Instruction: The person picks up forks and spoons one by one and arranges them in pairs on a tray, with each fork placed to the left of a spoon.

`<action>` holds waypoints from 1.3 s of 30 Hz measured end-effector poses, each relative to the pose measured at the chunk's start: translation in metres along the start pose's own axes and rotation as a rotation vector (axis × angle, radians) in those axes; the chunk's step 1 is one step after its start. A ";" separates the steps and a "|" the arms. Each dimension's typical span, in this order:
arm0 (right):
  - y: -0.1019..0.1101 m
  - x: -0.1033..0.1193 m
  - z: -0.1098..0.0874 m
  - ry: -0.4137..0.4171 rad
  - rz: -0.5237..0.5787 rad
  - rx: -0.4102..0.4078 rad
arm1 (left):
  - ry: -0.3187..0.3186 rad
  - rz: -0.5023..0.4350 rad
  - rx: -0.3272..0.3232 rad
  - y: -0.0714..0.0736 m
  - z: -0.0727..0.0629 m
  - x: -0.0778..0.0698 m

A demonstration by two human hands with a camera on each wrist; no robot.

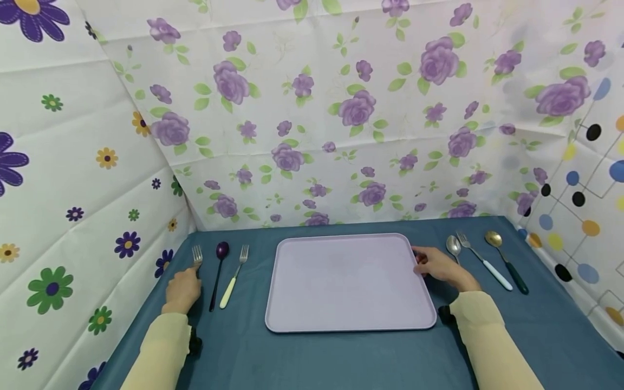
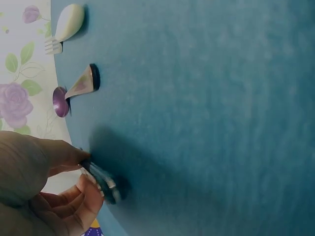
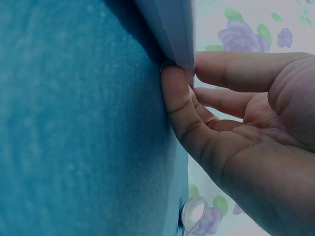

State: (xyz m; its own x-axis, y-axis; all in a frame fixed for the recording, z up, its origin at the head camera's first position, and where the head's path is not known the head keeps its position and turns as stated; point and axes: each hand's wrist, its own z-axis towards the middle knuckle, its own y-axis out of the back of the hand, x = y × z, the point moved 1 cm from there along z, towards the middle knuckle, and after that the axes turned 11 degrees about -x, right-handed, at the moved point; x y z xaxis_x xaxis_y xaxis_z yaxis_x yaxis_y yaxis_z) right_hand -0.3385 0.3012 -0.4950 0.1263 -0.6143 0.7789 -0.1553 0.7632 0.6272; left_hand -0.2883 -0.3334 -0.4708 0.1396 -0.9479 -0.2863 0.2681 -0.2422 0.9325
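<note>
At the left side of the table, my left hand [image 1: 182,290] pinches a fork [image 1: 197,254] between thumb and fingers. Its tines point away, and the dark handle [image 2: 109,189] pokes out under the hand in the left wrist view. My right hand [image 1: 439,265] grips the right edge of a pale lilac tray [image 1: 348,281]. In the right wrist view the thumb [image 3: 176,91] is tucked low at the tray's rim [image 3: 179,44], close to the cloth, with the index finger at its upper edge. The tray's surface is bare.
Right of the left hand lie a purple-bowled spoon [image 1: 222,250] and a cream-handled fork [image 1: 228,292]. Beyond the right hand are a silver spoon [image 1: 453,245], a white-handled fork [image 1: 497,274] and a gold spoon [image 1: 494,239] with green handle. Patterned cloth walls [image 1: 312,135] enclose the blue-covered table [image 1: 341,360].
</note>
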 end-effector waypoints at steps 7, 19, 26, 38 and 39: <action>0.001 0.001 0.000 0.006 -0.010 -0.007 | 0.006 -0.014 -0.007 0.005 0.003 0.004; 0.006 0.002 0.000 0.007 -0.008 -0.014 | -0.044 -0.070 -0.089 0.021 0.010 -0.015; 0.003 0.001 0.000 -0.002 -0.001 -0.021 | -0.072 -0.090 -0.088 0.024 0.008 -0.037; -0.001 0.002 -0.001 0.006 0.004 -0.016 | -0.120 -0.123 -0.075 0.027 0.007 -0.070; -0.001 0.002 -0.001 0.005 0.005 -0.016 | -0.121 -0.125 -0.071 0.027 0.007 -0.073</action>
State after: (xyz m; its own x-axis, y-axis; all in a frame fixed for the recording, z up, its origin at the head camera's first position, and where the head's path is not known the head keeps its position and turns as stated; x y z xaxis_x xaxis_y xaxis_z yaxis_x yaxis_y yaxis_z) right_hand -0.3371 0.2995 -0.4941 0.1304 -0.6093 0.7821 -0.1405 0.7695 0.6229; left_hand -0.2980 -0.2723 -0.4230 -0.0131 -0.9303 -0.3665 0.3432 -0.3484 0.8723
